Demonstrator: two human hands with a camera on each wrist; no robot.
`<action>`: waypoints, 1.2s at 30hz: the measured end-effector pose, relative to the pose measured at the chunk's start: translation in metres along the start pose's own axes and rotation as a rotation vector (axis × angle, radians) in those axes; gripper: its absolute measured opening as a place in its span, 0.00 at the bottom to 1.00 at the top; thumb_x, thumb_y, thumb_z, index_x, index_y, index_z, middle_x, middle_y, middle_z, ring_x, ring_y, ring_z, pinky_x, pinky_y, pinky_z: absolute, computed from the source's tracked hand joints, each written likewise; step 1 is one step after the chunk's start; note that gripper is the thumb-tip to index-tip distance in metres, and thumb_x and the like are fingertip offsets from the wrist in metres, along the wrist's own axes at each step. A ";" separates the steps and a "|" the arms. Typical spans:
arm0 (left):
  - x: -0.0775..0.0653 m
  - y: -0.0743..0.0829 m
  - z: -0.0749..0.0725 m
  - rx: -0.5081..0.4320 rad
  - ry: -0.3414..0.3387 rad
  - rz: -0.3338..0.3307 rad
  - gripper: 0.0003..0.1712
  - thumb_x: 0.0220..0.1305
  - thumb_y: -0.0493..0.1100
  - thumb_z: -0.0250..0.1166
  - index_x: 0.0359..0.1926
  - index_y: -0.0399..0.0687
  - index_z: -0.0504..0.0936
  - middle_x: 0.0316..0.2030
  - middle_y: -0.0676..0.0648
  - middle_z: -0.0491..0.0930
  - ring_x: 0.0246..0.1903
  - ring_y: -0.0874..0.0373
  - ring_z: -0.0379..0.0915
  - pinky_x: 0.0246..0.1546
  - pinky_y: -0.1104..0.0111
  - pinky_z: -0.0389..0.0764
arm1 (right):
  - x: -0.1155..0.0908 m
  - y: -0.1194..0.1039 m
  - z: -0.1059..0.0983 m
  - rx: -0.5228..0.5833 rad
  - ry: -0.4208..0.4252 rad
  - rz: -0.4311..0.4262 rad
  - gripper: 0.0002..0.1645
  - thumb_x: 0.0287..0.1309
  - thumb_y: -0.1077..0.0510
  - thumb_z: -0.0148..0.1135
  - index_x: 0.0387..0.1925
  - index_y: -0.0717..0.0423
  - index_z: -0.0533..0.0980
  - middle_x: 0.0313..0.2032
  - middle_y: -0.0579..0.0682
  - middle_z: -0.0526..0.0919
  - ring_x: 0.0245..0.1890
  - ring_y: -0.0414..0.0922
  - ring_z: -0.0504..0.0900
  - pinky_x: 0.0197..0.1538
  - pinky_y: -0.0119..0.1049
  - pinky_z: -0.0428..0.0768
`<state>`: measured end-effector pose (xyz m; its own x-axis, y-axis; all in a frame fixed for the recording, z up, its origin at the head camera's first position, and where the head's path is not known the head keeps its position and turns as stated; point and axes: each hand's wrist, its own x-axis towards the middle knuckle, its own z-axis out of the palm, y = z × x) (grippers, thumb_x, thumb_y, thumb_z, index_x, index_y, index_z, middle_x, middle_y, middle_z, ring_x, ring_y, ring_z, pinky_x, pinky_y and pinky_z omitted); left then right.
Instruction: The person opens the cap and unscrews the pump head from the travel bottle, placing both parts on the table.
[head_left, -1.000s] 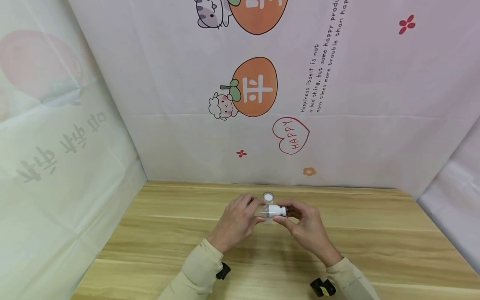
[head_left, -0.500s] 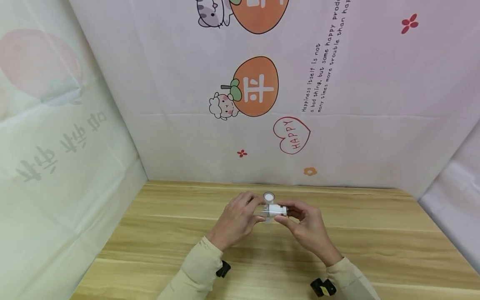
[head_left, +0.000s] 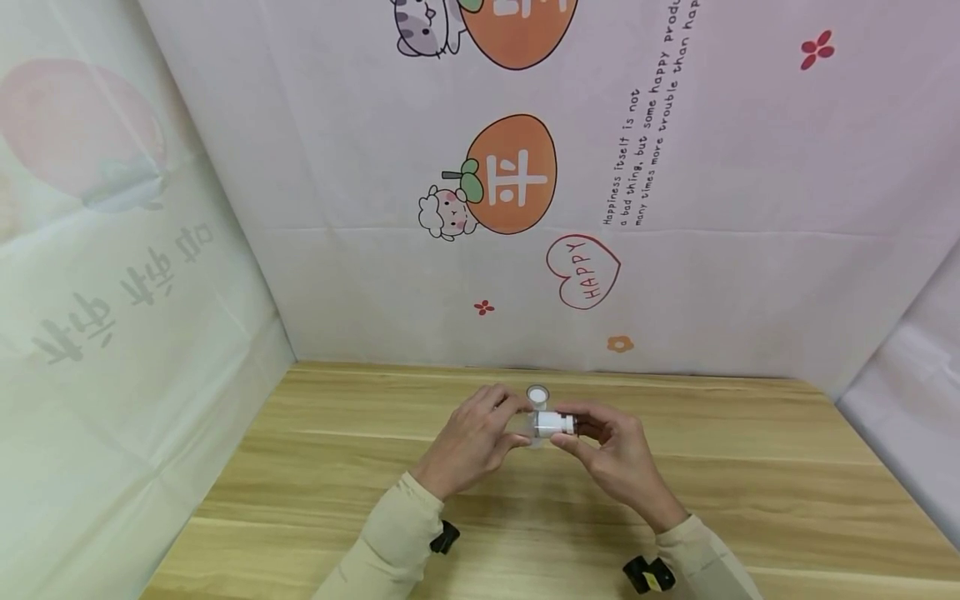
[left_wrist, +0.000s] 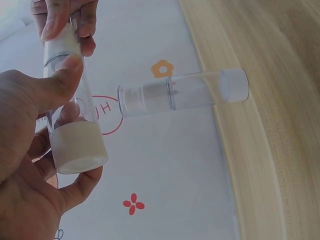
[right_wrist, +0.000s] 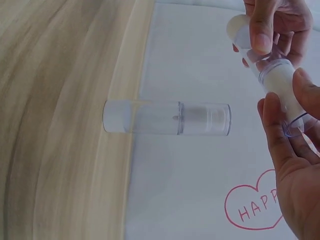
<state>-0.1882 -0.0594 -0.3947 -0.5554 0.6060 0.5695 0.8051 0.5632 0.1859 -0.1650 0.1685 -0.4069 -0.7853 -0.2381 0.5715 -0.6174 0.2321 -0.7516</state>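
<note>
Clear bottle (head_left: pixel 551 424) held sideways above tabletop (head_left: pixel 330 467), left hand (head_left: pixel 472 435) with fingers clamped round body, right hand (head_left: pixel 618 454) with fingers clamped on capped end. Likely light, stiff, slick; straight body suits grip. Fingers cover much; in head view it hides middle of upright second bottle (head_left: pixel 537 395).

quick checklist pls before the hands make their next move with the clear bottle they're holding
1. Left hand gripping the clear plastic cylindrical bottle with white base: ok.
2. Right hand gripping the end opposite that base: ok.
3. Held bottle upright: not ok, it lies sideways between the hands.
4. Held bottle's clear plastic cap fully seated: cannot tell, fingers cover part.
5. Matching clear plastic bottle upright on the pale wooden table: ok.
</note>
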 end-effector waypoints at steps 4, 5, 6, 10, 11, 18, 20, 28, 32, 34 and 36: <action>0.000 -0.001 0.000 -0.029 -0.012 0.003 0.22 0.60 0.44 0.75 0.54 0.44 0.81 0.47 0.48 0.79 0.45 0.57 0.76 0.42 0.67 0.80 | 0.002 0.000 -0.002 -0.017 -0.030 0.002 0.18 0.54 0.73 0.72 0.48 0.66 0.82 0.43 0.57 0.86 0.38 0.44 0.86 0.42 0.34 0.86; 0.000 -0.001 0.000 -0.033 -0.014 0.006 0.22 0.60 0.44 0.75 0.54 0.44 0.81 0.47 0.48 0.79 0.45 0.57 0.76 0.42 0.67 0.80 | 0.002 0.000 -0.003 -0.021 -0.039 0.003 0.18 0.54 0.73 0.72 0.48 0.66 0.82 0.43 0.56 0.86 0.39 0.44 0.86 0.42 0.34 0.86; -0.001 -0.001 0.000 -0.034 -0.016 0.008 0.22 0.61 0.44 0.74 0.53 0.44 0.81 0.47 0.48 0.79 0.46 0.57 0.76 0.42 0.67 0.80 | 0.003 0.000 -0.004 -0.025 -0.049 0.005 0.18 0.55 0.72 0.72 0.48 0.65 0.82 0.43 0.56 0.86 0.39 0.44 0.86 0.42 0.35 0.86; 0.000 -0.001 -0.001 -0.023 -0.029 0.016 0.21 0.62 0.45 0.73 0.53 0.44 0.80 0.47 0.49 0.79 0.46 0.57 0.75 0.42 0.68 0.80 | 0.006 -0.002 -0.006 -0.047 -0.085 0.012 0.17 0.55 0.71 0.72 0.47 0.63 0.83 0.43 0.54 0.87 0.39 0.45 0.86 0.43 0.36 0.86; 0.000 -0.001 -0.001 -0.021 -0.032 0.016 0.21 0.62 0.44 0.73 0.53 0.44 0.80 0.47 0.49 0.79 0.45 0.57 0.75 0.42 0.68 0.80 | 0.006 -0.002 -0.007 -0.053 -0.093 0.012 0.17 0.55 0.70 0.72 0.47 0.63 0.83 0.43 0.54 0.87 0.39 0.46 0.86 0.43 0.37 0.86; 0.002 0.002 -0.003 -0.031 -0.064 0.009 0.21 0.60 0.42 0.75 0.53 0.44 0.81 0.47 0.48 0.79 0.44 0.57 0.74 0.42 0.69 0.79 | 0.009 -0.008 -0.009 -0.096 -0.127 0.025 0.17 0.55 0.69 0.73 0.47 0.60 0.84 0.43 0.51 0.86 0.39 0.45 0.86 0.43 0.37 0.86; 0.002 0.002 -0.004 -0.032 -0.078 0.004 0.20 0.61 0.43 0.74 0.52 0.44 0.81 0.47 0.49 0.78 0.43 0.57 0.74 0.42 0.69 0.78 | 0.010 -0.009 -0.009 -0.110 -0.134 0.025 0.17 0.54 0.70 0.73 0.47 0.60 0.84 0.43 0.51 0.86 0.39 0.44 0.85 0.43 0.35 0.86; 0.000 0.003 -0.007 -0.091 -0.148 -0.035 0.19 0.65 0.44 0.71 0.54 0.44 0.80 0.46 0.47 0.78 0.41 0.58 0.71 0.42 0.70 0.76 | 0.010 -0.015 -0.007 -0.193 -0.134 -0.026 0.17 0.51 0.71 0.75 0.44 0.59 0.84 0.41 0.48 0.86 0.38 0.43 0.85 0.42 0.35 0.86; -0.001 0.003 -0.008 -0.141 -0.172 -0.065 0.20 0.66 0.45 0.69 0.56 0.44 0.80 0.47 0.47 0.78 0.43 0.58 0.72 0.45 0.70 0.78 | 0.009 -0.016 -0.005 -0.248 -0.114 -0.085 0.19 0.47 0.72 0.77 0.43 0.59 0.84 0.39 0.47 0.86 0.36 0.41 0.85 0.40 0.34 0.86; -0.002 0.002 -0.008 -0.169 -0.181 -0.087 0.20 0.67 0.45 0.69 0.56 0.43 0.80 0.48 0.47 0.78 0.46 0.57 0.74 0.48 0.69 0.78 | 0.008 -0.015 -0.004 -0.271 -0.094 -0.127 0.21 0.45 0.73 0.78 0.42 0.59 0.84 0.39 0.46 0.86 0.35 0.40 0.85 0.38 0.32 0.85; -0.002 0.002 -0.009 -0.191 -0.190 -0.109 0.20 0.67 0.45 0.69 0.57 0.43 0.80 0.49 0.47 0.79 0.48 0.57 0.75 0.51 0.68 0.78 | 0.008 -0.014 -0.003 -0.281 -0.074 -0.178 0.22 0.43 0.73 0.79 0.42 0.59 0.83 0.38 0.47 0.86 0.34 0.40 0.85 0.37 0.32 0.85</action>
<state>-0.1835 -0.0647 -0.3885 -0.6552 0.6523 0.3812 0.7533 0.5254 0.3956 -0.1626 0.1661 -0.3910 -0.6652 -0.3634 0.6522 -0.7409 0.4292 -0.5166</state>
